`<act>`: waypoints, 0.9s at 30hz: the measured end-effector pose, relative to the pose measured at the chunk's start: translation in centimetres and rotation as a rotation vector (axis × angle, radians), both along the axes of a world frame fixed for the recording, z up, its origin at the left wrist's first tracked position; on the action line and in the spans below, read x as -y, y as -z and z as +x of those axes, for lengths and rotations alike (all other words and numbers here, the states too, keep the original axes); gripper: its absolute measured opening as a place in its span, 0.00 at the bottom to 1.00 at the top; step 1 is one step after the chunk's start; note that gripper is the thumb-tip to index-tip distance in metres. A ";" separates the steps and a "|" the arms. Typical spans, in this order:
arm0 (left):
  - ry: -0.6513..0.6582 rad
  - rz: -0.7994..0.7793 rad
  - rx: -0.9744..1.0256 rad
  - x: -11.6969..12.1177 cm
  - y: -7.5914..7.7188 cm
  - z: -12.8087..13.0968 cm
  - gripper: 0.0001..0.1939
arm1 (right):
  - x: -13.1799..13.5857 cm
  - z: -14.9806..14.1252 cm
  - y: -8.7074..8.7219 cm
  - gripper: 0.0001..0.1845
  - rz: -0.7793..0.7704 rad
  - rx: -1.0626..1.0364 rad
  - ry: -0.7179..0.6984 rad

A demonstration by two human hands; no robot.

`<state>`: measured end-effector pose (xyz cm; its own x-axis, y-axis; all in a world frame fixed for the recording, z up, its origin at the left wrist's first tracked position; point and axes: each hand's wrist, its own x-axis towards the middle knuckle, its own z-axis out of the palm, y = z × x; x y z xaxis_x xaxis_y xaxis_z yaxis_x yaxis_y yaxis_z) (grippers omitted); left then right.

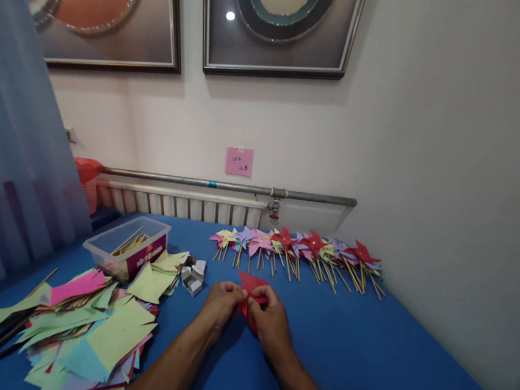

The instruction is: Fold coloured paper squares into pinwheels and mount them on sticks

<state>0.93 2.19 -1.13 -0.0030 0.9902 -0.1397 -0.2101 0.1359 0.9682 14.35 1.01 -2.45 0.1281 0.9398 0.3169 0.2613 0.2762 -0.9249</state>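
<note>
A red piece of paper (251, 282) with a pointed corner is pinched between my two hands, just above the blue table. My left hand (223, 303) grips its left side with thumb and fingertips. On the other side, my right hand (271, 315) is closed on the paper with thumb and forefinger. The fingers partly cover the sheet, so I cannot make out its folds fully. Beyond my hands lies a row of finished paper pinwheels (261, 243) on thin wooden sticks, in red, pink, yellow and purple.
Piles of cut coloured paper (120, 335) lie at the left, with black-handled scissors (2, 337) at their edge. Behind them stands a clear plastic box (127, 240) holding sticks, and a small open white carton (194, 276). A wall and radiator (185, 203) bound the blue table (341, 350).
</note>
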 end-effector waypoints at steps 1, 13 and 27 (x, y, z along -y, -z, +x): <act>-0.004 0.004 -0.010 -0.1 0.1 0.0 0.17 | 0.0 0.0 0.1 0.06 0.004 0.006 -0.004; -0.019 0.038 -0.044 -0.7 0.6 -0.3 0.16 | -0.1 0.1 0.2 0.28 -0.048 -0.135 -0.020; 0.021 0.030 -0.142 -0.8 0.5 -0.8 0.11 | -0.7 2.2 -1.5 0.18 -0.044 -0.192 -0.143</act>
